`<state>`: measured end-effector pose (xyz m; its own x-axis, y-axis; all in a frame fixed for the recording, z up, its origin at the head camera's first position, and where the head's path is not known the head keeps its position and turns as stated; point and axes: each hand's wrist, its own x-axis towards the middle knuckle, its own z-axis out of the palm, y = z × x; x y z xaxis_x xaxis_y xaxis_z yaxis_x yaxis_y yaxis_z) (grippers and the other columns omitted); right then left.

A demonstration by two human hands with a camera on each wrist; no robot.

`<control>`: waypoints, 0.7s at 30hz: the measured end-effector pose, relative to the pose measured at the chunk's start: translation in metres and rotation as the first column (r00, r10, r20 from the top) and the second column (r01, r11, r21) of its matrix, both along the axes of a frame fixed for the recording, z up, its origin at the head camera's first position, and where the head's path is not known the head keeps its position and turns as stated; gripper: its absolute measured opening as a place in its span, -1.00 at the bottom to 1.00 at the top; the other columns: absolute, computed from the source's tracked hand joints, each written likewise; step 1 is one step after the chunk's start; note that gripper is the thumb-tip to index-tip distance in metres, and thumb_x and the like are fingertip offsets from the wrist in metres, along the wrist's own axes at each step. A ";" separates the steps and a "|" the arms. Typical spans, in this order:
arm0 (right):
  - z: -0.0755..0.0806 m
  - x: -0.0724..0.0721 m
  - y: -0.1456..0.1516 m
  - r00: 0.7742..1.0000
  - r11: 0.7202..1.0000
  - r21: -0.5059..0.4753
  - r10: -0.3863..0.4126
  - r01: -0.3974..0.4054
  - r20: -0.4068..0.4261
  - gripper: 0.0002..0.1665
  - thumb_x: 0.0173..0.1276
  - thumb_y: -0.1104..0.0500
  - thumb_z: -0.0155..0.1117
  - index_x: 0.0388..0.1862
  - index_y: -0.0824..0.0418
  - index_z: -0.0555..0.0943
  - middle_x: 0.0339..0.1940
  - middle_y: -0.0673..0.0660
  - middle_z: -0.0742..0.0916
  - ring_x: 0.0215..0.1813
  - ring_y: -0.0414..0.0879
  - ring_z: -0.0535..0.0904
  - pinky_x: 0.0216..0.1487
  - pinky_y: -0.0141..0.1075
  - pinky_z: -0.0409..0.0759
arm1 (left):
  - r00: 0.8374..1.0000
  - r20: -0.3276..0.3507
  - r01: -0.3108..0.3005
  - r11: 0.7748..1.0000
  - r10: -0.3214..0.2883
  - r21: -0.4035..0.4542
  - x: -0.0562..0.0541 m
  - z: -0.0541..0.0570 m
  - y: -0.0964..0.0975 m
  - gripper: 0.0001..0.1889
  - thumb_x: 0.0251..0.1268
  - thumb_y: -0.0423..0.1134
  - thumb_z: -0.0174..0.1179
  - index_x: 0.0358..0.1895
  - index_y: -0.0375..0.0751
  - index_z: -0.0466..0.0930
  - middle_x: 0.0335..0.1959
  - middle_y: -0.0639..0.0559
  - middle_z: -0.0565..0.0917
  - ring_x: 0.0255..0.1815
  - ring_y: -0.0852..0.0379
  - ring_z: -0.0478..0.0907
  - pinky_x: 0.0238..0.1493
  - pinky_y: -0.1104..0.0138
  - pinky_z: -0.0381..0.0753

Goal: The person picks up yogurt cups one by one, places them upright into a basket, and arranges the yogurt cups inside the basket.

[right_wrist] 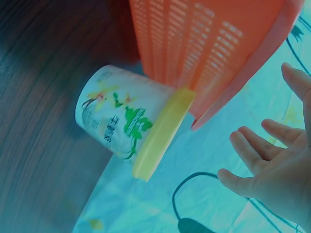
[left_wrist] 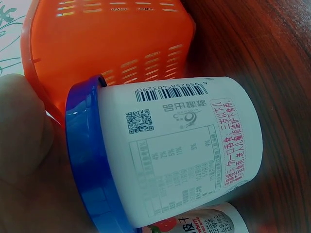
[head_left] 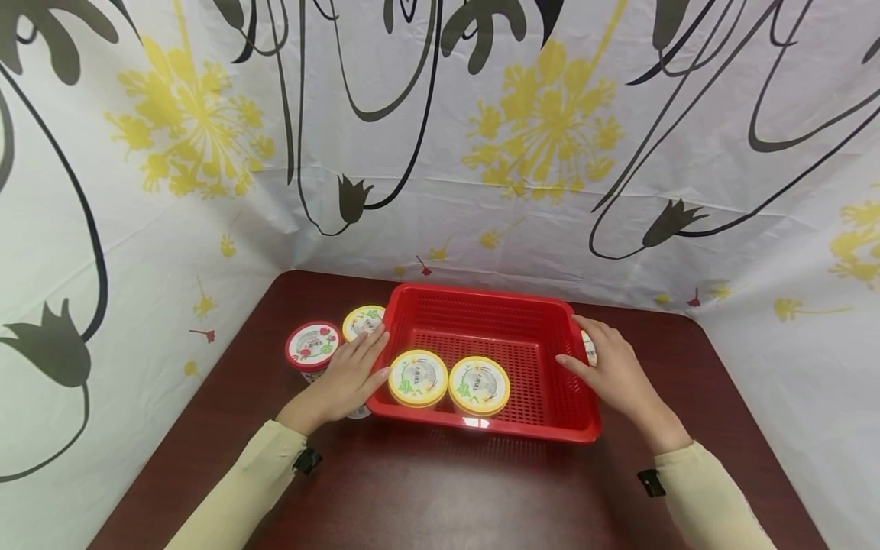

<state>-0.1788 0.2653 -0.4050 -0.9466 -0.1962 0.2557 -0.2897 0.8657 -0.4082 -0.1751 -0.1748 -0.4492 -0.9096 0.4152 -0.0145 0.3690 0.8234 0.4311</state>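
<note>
Basket (head_left: 481,315) is flanked by left hand (head_left: 347,378) and right hand (head_left: 613,368), fingers extended, nothing gripped, apparently so both ends can be steadied; two tubs (head_left: 418,378) are set inside, near left.

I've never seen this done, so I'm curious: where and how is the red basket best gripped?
Probably the rims at its short ends, one hand from each side: the red basket is wider than deep, and the left hand and right hand are there. Perhaps come slightly from above, since a barcoded tub stands close outside the left end, a yellow-lidded tub outside the right.
</note>
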 end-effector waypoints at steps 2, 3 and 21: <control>-0.001 -0.001 0.004 1.000 1.000 -0.012 -0.005 0.005 0.002 -0.10 0.25 -0.03 0.43 0.46 0.28 0.30 0.37 0.37 0.49 0.31 0.34 0.38 0.23 0.41 0.35 | 1.000 -0.003 -0.001 1.000 0.001 0.003 0.000 0.001 0.000 -0.17 0.44 0.18 -0.02 0.62 0.05 -0.18 0.67 0.13 -0.13 0.68 -0.14 -0.18 0.59 -0.21 -0.04; -0.001 -0.001 0.005 1.000 1.000 -0.018 -0.007 0.007 0.005 -0.10 0.26 -0.04 0.42 0.46 0.28 0.30 0.37 0.37 0.49 0.32 0.34 0.37 0.22 0.41 0.36 | 1.000 -0.005 -0.001 1.000 0.001 0.003 0.000 0.001 0.000 -0.17 0.44 0.18 -0.02 0.62 0.04 -0.18 0.67 0.13 -0.13 0.68 -0.15 -0.18 0.59 -0.21 -0.04; -0.002 -0.003 0.022 0.999 0.998 -0.043 -0.043 0.043 0.014 -0.13 0.34 -0.02 0.35 0.49 0.29 0.25 0.40 0.44 0.42 0.36 0.38 0.30 0.20 0.42 0.37 | 1.000 0.003 -0.007 1.000 0.007 0.004 0.002 0.000 0.000 -0.16 0.44 0.17 0.00 0.62 0.05 -0.19 0.67 0.13 -0.13 0.67 -0.15 -0.18 0.58 -0.21 -0.02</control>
<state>-0.1819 0.2875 -0.4074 -0.9573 -0.1442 0.2506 -0.2469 0.8586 -0.4492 -0.1733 -0.1746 -0.4488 -0.9124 0.4090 -0.0152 0.3622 0.8240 0.4357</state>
